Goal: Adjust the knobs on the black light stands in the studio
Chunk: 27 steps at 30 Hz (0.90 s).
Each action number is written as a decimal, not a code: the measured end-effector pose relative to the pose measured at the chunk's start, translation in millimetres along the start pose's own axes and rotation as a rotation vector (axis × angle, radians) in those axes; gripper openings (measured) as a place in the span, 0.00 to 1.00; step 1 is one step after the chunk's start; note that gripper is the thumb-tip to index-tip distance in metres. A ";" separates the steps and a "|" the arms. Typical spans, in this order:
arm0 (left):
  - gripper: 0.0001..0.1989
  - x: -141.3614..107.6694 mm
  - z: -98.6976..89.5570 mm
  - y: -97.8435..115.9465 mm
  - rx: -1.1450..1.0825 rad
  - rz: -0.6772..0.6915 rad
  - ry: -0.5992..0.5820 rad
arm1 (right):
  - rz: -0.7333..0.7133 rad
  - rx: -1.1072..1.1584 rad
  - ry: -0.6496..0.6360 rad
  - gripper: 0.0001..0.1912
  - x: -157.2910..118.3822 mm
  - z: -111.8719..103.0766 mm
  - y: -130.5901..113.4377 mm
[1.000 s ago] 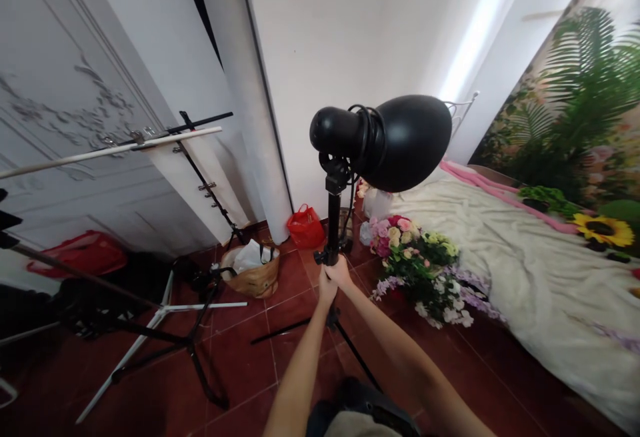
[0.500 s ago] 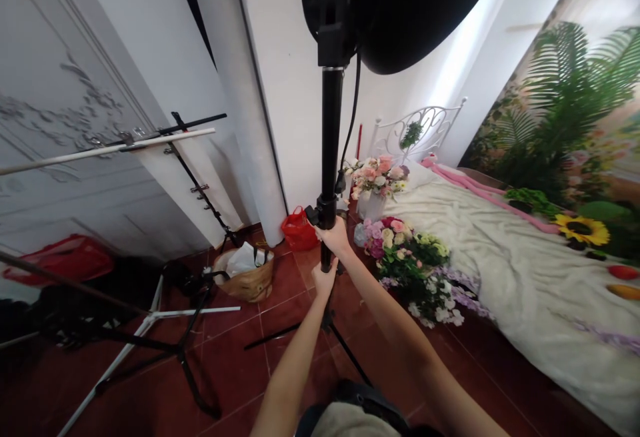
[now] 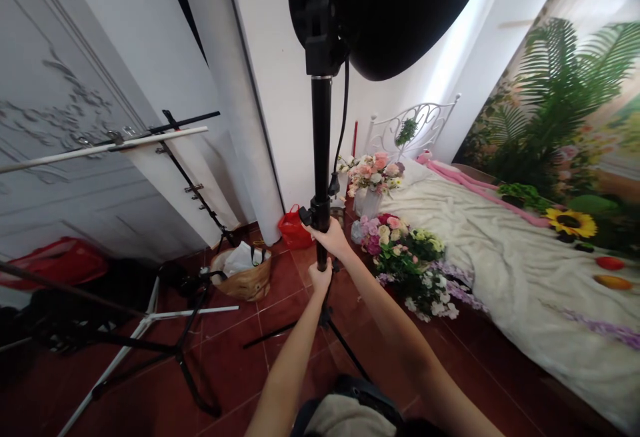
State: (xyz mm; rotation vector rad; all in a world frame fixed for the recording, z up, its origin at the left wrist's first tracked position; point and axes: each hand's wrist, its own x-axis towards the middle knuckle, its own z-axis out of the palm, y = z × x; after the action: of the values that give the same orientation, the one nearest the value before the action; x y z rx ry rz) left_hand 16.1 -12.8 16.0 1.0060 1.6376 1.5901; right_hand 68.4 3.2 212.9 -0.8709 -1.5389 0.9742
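A black light stand (image 3: 321,144) rises in front of me with a big black lamp shade (image 3: 400,4) at its top, partly cut off by the frame's upper edge. My right hand (image 3: 331,235) grips the pole at its clamp collar. Just below it, my left hand (image 3: 319,276) is closed around the lower section of the pole. A black cable (image 3: 343,117) hangs down beside the pole. The stand's legs (image 3: 345,344) spread over the red tiled floor.
Other tripods (image 3: 165,330) and a white bar (image 3: 100,150) stand at the left. A brown bag (image 3: 244,274) and a red bag (image 3: 293,229) sit by the wall. Flowers (image 3: 410,257) lie beside a bed (image 3: 525,270) with a cream cover at the right.
The lamp head has risen from chest height to above the frame's top as the pole lengthened. My right hand moved up to the clamp collar while my left stayed lower.
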 end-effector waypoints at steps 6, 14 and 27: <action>0.14 -1.9 -0.8 3.1 -0.026 -0.007 -0.006 | 0.010 0.061 -0.337 0.31 -38.7 -35.6 45.1; 0.15 -1.4 0.4 0.7 -0.008 -0.020 0.018 | 0.181 -0.101 -0.174 0.18 -95.4 -56.0 158.9; 0.17 -1.2 2.2 -8.0 0.092 -0.005 -0.017 | 0.338 0.265 0.131 0.20 -98.9 -44.7 188.8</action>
State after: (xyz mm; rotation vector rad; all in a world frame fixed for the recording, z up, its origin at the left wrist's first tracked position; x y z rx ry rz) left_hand 17.9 -12.6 7.8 1.0584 1.7133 1.5107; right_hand 135.8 -4.8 6.0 -0.9999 -1.1401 1.3035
